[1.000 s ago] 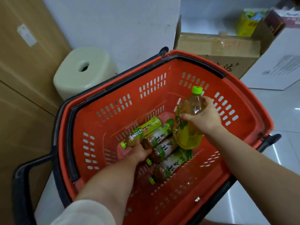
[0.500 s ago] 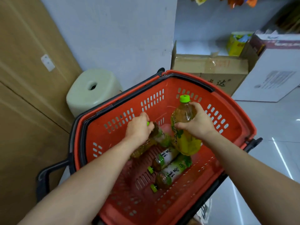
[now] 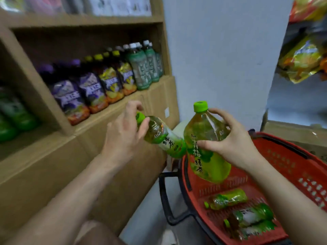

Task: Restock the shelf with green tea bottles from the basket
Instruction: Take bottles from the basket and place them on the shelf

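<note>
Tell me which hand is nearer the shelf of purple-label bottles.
Left. The left hand holds a small bottle just below the purple-label bottles; the right hand is over the basket.

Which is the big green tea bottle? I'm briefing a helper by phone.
Start at the red plastic basket lower right. Above its near rim, the right hand holds the large green-capped tea bottle upright. It is far fatter than the slim bottle tilted in the left hand.

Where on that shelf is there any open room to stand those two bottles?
The shelf looks bare at its front edge, between the green bottles far left and the purple-labelled bottles. From there right to the white-capped bottles it is packed. Left hand and right hand each hold a bottle.
</note>
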`<action>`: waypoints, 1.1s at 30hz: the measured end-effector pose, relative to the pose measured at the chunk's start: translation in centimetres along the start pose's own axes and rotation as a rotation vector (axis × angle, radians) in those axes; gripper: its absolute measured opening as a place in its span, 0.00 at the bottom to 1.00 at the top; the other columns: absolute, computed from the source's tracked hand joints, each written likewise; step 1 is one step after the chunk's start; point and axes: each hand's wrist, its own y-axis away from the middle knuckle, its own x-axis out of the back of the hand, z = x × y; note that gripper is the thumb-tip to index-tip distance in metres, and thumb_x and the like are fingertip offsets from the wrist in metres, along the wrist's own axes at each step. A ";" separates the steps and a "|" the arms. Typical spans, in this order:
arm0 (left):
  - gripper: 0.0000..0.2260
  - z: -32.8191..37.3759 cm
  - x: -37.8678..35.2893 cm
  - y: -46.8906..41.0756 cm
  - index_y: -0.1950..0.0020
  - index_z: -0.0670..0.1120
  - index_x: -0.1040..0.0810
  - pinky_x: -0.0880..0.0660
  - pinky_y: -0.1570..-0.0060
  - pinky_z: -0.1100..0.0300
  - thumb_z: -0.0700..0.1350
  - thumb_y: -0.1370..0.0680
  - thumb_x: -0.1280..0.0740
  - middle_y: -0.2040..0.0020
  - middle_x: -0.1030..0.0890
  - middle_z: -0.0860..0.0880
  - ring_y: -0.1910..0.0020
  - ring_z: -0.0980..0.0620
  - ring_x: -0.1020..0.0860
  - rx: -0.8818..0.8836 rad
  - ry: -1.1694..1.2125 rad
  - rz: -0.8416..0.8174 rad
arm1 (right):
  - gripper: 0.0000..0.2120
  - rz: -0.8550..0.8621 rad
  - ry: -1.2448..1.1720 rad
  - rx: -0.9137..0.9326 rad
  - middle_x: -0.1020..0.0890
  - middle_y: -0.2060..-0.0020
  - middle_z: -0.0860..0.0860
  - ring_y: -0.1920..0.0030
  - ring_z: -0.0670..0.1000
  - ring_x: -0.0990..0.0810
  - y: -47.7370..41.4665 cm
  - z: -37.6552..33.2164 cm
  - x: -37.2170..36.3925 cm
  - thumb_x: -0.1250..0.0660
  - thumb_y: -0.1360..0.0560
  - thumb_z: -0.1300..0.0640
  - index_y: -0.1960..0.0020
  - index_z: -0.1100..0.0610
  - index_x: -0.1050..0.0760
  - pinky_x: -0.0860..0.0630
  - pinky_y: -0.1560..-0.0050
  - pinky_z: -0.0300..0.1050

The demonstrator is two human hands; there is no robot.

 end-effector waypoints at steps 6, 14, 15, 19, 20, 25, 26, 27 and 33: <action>0.12 -7.0 13.3 0.6 0.47 0.51 0.41 0.35 0.64 0.54 0.45 0.22 0.36 0.56 0.27 0.48 0.60 0.38 0.25 0.089 -0.153 0.214 | 0.39 -0.020 -0.259 0.181 0.19 0.49 0.46 0.47 0.47 0.20 -0.1 -11.4 -9.1 0.20 0.47 0.44 0.39 0.39 0.29 0.24 0.45 0.43; 0.10 -18.2 21.6 0.3 0.47 0.46 0.35 0.38 0.65 0.56 0.37 0.23 0.36 0.54 0.28 0.48 0.57 0.49 0.24 0.261 -0.316 0.257 | 0.31 -0.191 -0.452 0.272 0.21 0.51 0.38 0.56 0.29 0.22 0.3 -20.5 -21.4 0.19 0.40 0.62 0.40 0.50 0.25 0.29 0.60 0.22; 0.10 -19.2 21.7 0.1 0.49 0.47 0.36 0.37 0.64 0.56 0.36 0.23 0.36 0.54 0.28 0.48 0.58 0.49 0.24 0.275 -0.329 0.246 | 0.31 -0.203 -0.458 0.265 0.20 0.51 0.39 0.55 0.31 0.21 0.1 -21.0 -22.9 0.20 0.40 0.62 0.40 0.50 0.25 0.28 0.59 0.24; 0.12 -22.9 21.6 -1.0 0.52 0.50 0.35 0.37 0.63 0.61 0.34 0.23 0.37 0.53 0.27 0.50 0.58 0.57 0.31 0.330 -0.357 0.198 | 0.30 -0.210 -0.518 0.239 0.18 0.50 0.45 0.52 0.43 0.18 -1.3 -22.4 -27.5 0.19 0.40 0.58 0.41 0.45 0.25 0.20 0.51 0.40; 0.09 -23.6 21.6 -1.4 0.52 0.49 0.33 0.36 0.62 0.60 0.36 0.22 0.37 0.52 0.25 0.49 0.57 0.57 0.30 0.338 -0.345 0.188 | 0.31 -0.215 -0.525 0.245 0.18 0.49 0.45 0.51 0.44 0.18 -1.8 -22.8 -28.4 0.19 0.40 0.58 0.41 0.45 0.25 0.20 0.49 0.43; 0.15 -26.4 21.1 -2.1 0.36 0.52 0.31 0.32 0.45 0.60 0.47 0.23 0.35 0.31 0.32 0.48 0.37 0.48 0.28 0.501 -0.112 0.076 | 0.32 -0.210 -0.546 0.273 0.20 0.45 0.45 0.46 0.44 0.20 -4.6 -24.4 -31.4 0.19 0.40 0.54 0.39 0.45 0.27 0.21 0.45 0.44; 0.21 -26.6 20.8 -1.7 0.33 0.56 0.34 0.34 0.39 0.59 0.47 0.24 0.33 0.27 0.38 0.49 0.32 0.48 0.32 0.526 -0.071 0.026 | 0.32 -0.214 -0.550 0.274 0.20 0.45 0.45 0.45 0.46 0.20 -5.0 -24.5 -31.8 0.19 0.41 0.52 0.40 0.44 0.27 0.21 0.44 0.48; 0.26 -26.7 20.5 -1.2 0.30 0.59 0.38 0.36 0.34 0.57 0.47 0.25 0.32 0.24 0.44 0.49 0.29 0.48 0.36 0.541 -0.036 -0.031 | 0.32 -0.223 -0.556 0.276 0.19 0.46 0.45 0.45 0.47 0.20 -5.2 -24.5 -32.1 0.19 0.41 0.52 0.40 0.44 0.27 0.21 0.44 0.52; 0.26 -27.0 21.4 1.2 0.33 0.70 0.35 0.50 0.28 0.55 0.43 0.22 0.34 0.22 0.47 0.52 0.24 0.54 0.51 0.540 0.332 -0.036 | 0.31 -0.330 -0.676 0.257 0.18 0.47 0.49 0.48 0.50 0.18 -4.4 -25.3 -34.1 0.21 0.44 0.54 0.43 0.46 0.25 0.20 0.46 0.54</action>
